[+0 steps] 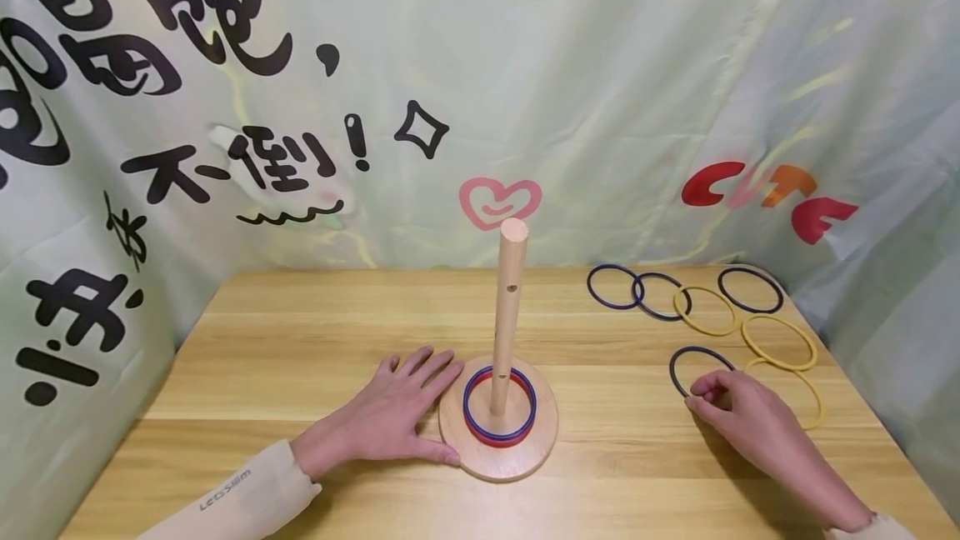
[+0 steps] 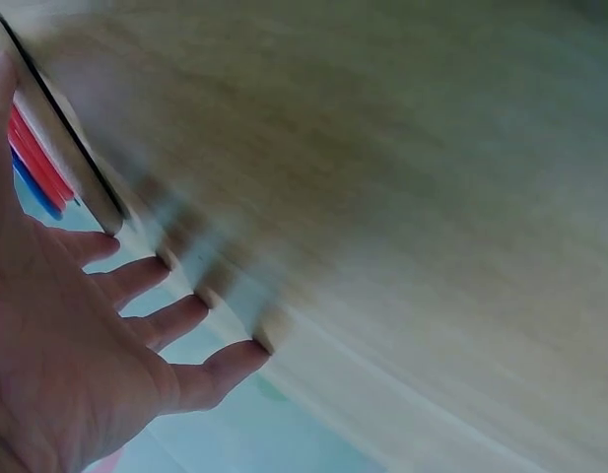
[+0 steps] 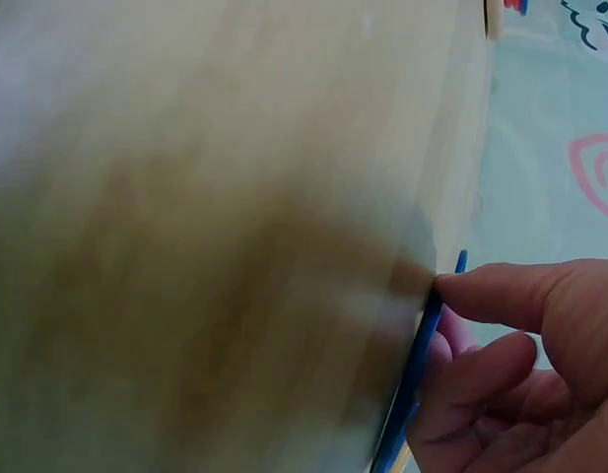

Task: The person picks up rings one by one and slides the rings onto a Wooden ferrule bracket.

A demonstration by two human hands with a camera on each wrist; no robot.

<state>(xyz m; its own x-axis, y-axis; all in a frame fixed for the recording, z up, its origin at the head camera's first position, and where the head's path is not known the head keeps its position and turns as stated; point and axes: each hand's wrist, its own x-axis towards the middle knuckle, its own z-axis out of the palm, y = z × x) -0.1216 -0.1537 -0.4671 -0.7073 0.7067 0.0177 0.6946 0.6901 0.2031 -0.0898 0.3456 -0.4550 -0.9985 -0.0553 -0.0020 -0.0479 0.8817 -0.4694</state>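
Black lettering [image 1: 58, 367] fills the left of the cloth backdrop [image 1: 600, 107] behind your wooden bench [image 1: 322, 307]. Your left hand [image 1: 382, 419] lies spread, its grip released, thumb at the near left edge of a round wooden base [image 1: 536, 452], apparently to steady it. From the base rises an upright wooden post [image 1: 508, 315]; the broad foot presumably keeps so tall a peg from tipping. Around the post, low on the base, a blue ring [image 1: 535, 402] sits atop red rings [image 1: 504, 444].

Well to the right, toward the back, a dark blue ring [image 1: 617, 307] overlaps a second dark blue ring [image 1: 658, 275], which crosses a yellow ring [image 1: 708, 333]. Nearer you, your right hand [image 1: 750, 423] has its grip on another dark blue ring [image 1: 700, 348], pinched at the edge between thumb and fingers, a light hold that seems to suit so slim a hoop. Whether it is clear of the bench, you cannot tell. At far right, a corner dark blue ring [image 1: 752, 311] lies near two overlapping yellow hoops [image 1: 772, 316], spread loosely, perhaps to leave their edges within reach.
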